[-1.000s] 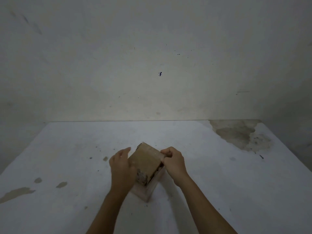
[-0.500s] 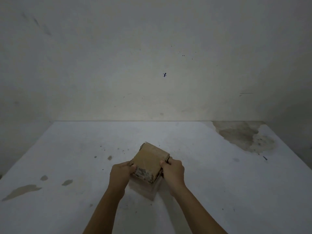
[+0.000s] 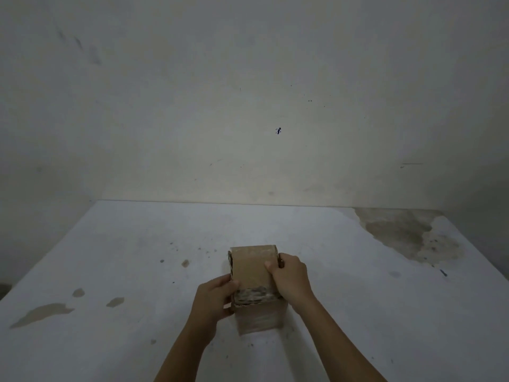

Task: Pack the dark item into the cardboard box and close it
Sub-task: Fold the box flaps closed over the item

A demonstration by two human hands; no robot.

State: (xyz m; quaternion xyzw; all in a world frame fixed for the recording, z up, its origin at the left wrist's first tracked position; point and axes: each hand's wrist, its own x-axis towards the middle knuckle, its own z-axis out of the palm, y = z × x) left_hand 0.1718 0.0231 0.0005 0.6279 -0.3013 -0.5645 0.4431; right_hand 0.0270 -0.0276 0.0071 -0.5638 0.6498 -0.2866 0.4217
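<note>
Stained white surface under a bare wall carries the cardboard box, standing upright near the front. The left hand and right hand curl their fingers against opposite sides, steadying it while the lid flap lies down; the dark item is hidden, presumably inside.

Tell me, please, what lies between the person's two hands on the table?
In the head view, the cardboard box stands between them: the left hand grips its left side, the right hand its right side, thumb on the closed top flap.
</note>
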